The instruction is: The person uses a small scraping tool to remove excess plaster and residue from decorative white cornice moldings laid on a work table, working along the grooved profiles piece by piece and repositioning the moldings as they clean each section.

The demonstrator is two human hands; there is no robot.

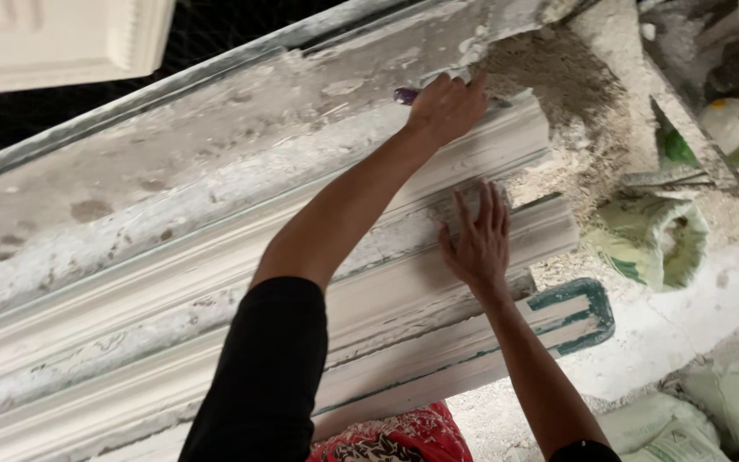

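The plaster moulding point(241, 282) lay long and flat on the workbench point(130, 162), running from the near left corner up toward the far right end. It was white and ridged, with deep grooves along its length. It looked hard and stiff, and I would guess it was heavy too. Plaster like that can chip or crack, so the thin edges and the cut end seemed like the parts to be careful with. The wide flat ridges looked like the safest places to press or hold.

The person's left hand point(448, 107) reached far out to the top end of the moulding. Its fingers were curled tight around a small tool with a purple handle point(404, 95). The working end of the tool was hidden behind the hand, so I could not tell what kind it was. The hand sat right at the top edge, where the plaster looked rough and crumbly.

The right hand point(477, 242) held nothing. It lay spread out, palm down, flat on a lower ridge near the same end, touching it.

Just past the end of the moulding was a heap of grey powder point(575, 94). A green metal frame point(579, 312) stuck out from under the bench. Green and white sacks point(652, 239) sat on the dusty floor. A red patterned cloth point(395, 436) showed at the bottom.
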